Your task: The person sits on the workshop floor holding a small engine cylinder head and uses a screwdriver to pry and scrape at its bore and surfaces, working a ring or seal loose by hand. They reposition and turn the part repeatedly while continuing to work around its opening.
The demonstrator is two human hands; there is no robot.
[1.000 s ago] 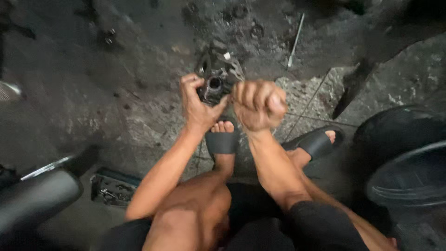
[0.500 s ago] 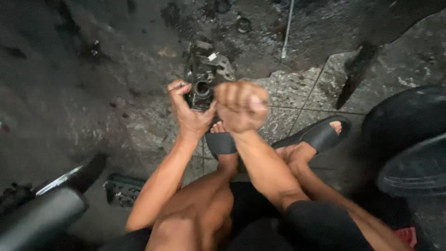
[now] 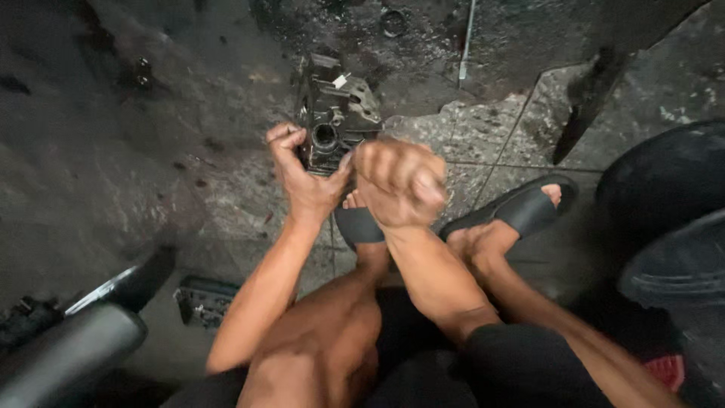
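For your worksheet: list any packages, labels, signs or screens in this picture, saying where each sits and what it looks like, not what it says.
Small white tag or sticker: on top of the dark metal engine part on the floor, just beyond the left hand; roughly rectangular, plain white, too small to show any marks.
No packages, signs or screens are in view.
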